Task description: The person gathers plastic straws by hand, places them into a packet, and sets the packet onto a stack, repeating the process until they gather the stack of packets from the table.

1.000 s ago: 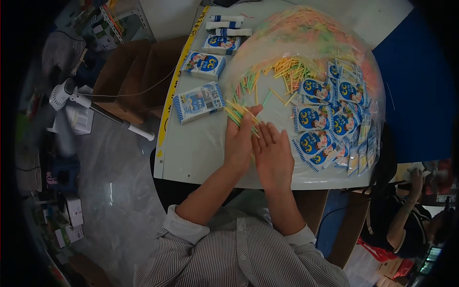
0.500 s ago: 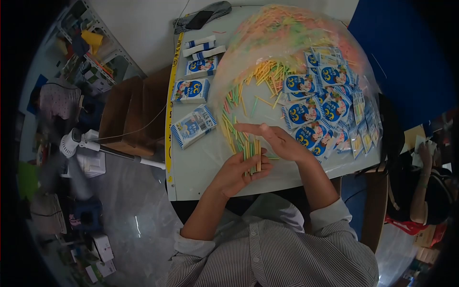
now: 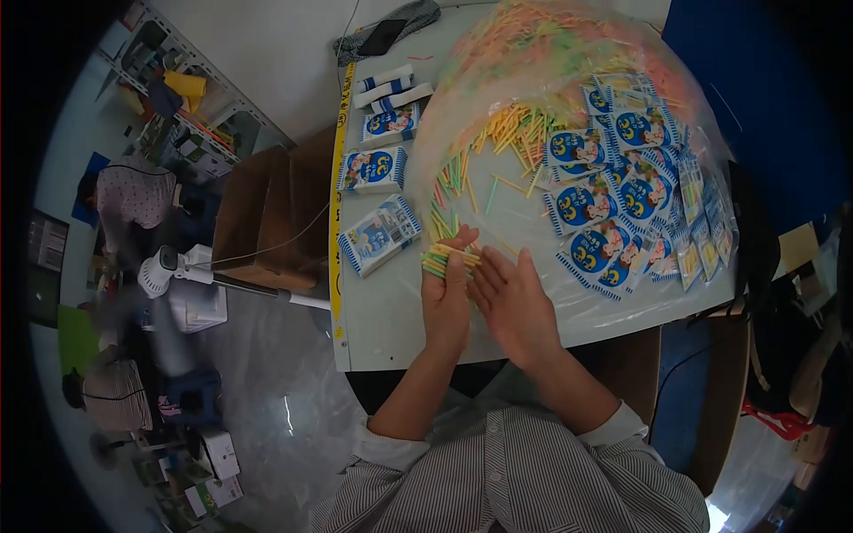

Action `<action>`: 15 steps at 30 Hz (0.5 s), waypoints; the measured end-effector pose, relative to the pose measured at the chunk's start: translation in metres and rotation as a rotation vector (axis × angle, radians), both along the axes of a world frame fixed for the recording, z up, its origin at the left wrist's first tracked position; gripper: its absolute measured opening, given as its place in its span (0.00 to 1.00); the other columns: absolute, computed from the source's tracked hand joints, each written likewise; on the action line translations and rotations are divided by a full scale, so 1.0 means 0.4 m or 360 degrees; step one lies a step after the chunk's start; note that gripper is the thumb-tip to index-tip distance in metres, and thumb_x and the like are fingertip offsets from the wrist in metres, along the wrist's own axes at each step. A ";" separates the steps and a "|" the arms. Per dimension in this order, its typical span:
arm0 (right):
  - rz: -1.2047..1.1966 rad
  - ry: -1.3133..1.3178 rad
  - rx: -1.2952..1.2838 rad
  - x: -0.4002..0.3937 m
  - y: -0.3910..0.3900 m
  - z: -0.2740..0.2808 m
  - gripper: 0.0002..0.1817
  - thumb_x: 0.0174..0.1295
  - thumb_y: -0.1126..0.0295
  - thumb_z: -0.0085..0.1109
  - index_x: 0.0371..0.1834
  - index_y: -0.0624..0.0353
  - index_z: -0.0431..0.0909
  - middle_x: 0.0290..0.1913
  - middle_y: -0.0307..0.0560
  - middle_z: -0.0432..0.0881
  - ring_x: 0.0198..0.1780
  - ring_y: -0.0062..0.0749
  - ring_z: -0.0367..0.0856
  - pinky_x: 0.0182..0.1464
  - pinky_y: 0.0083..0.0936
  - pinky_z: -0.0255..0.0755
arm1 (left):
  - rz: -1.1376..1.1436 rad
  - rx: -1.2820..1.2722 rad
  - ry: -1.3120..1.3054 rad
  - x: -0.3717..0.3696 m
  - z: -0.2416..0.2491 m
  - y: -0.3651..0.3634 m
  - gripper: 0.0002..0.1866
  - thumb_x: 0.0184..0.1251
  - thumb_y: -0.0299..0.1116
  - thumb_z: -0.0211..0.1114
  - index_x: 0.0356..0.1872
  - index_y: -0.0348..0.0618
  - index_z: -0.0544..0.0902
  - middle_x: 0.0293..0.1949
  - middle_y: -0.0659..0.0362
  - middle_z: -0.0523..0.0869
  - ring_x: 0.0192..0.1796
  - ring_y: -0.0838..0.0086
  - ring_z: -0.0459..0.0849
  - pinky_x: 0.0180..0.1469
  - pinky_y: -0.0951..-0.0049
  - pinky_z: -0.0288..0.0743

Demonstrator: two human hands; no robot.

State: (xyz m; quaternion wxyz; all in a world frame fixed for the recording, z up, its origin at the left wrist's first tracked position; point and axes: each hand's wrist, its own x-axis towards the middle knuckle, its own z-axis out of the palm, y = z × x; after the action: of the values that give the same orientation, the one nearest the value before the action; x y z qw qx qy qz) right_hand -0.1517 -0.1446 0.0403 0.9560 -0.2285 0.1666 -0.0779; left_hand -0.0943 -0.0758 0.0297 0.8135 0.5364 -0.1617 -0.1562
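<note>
My left hand (image 3: 447, 306) is closed round a bundle of thin coloured sticks (image 3: 450, 260), yellow, green and orange, lying slantwise above the thumb. Beside it on the right is my right hand (image 3: 520, 311), open with its fingers stretched out. Its fingertips are close to the right ends of the bundle. Loose sticks of the same kind (image 3: 517, 133) lie in a heap inside a big clear plastic bag (image 3: 577, 324) beyond the hands. To the right, many blue and white printed packets (image 3: 586, 204) overlap in a pile on the plastic.
Thicker blue and white packs (image 3: 380, 235) stand in a row along the table's left side, with rolled white and blue wrappers (image 3: 387, 87) behind. A phone (image 3: 384, 37) lies on grey cloth at the back. Left of the table are cardboard boxes (image 3: 258, 209) and a seated person (image 3: 133, 195).
My left hand has risen slightly and turned the bundle from upright to nearly level. My right hand has dropped from above the sticks to beside the left hand. The whole view has shifted a little.
</note>
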 end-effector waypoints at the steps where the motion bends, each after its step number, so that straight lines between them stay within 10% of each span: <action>1: -0.0007 0.0000 0.0010 0.001 0.008 0.005 0.35 0.63 0.48 0.28 0.63 0.67 0.43 0.64 0.52 0.49 0.65 0.34 0.48 0.65 0.27 0.43 | 0.0079 0.0068 -0.0245 -0.002 -0.007 -0.002 0.12 0.68 0.33 0.41 0.46 0.38 0.68 0.50 0.52 0.72 0.59 0.70 0.64 0.59 0.71 0.57; 7: 0.0262 0.0006 0.0006 -0.013 0.009 0.007 0.35 0.64 0.48 0.27 0.63 0.68 0.43 0.64 0.52 0.50 0.65 0.35 0.49 0.65 0.27 0.44 | 0.0031 0.0081 0.0072 -0.007 -0.023 0.027 0.13 0.68 0.35 0.42 0.47 0.38 0.68 0.47 0.56 0.74 0.52 0.72 0.71 0.52 0.74 0.65; 9: -0.0047 -0.0059 -0.1435 -0.034 -0.018 -0.029 0.34 0.64 0.49 0.23 0.62 0.68 0.46 0.64 0.53 0.50 0.65 0.36 0.49 0.64 0.29 0.44 | -0.0095 -0.0026 0.0409 -0.010 0.008 0.052 0.13 0.67 0.34 0.43 0.46 0.38 0.68 0.44 0.56 0.75 0.50 0.71 0.73 0.50 0.73 0.68; 15: 0.0392 -0.0353 -0.1924 -0.057 -0.131 0.016 0.32 0.65 0.51 0.18 0.58 0.67 0.58 0.59 0.54 0.61 0.63 0.39 0.55 0.63 0.30 0.46 | -0.0930 0.0201 0.1199 -0.029 0.038 0.123 0.14 0.65 0.34 0.48 0.49 0.38 0.67 0.40 0.56 0.76 0.46 0.69 0.76 0.47 0.70 0.73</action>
State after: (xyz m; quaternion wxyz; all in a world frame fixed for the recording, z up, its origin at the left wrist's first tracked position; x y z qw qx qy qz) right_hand -0.1746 -0.1969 0.0465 0.6713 -0.7370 -0.0347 -0.0709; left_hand -0.1060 -0.0265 0.0449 0.7033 0.4229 0.0103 -0.5713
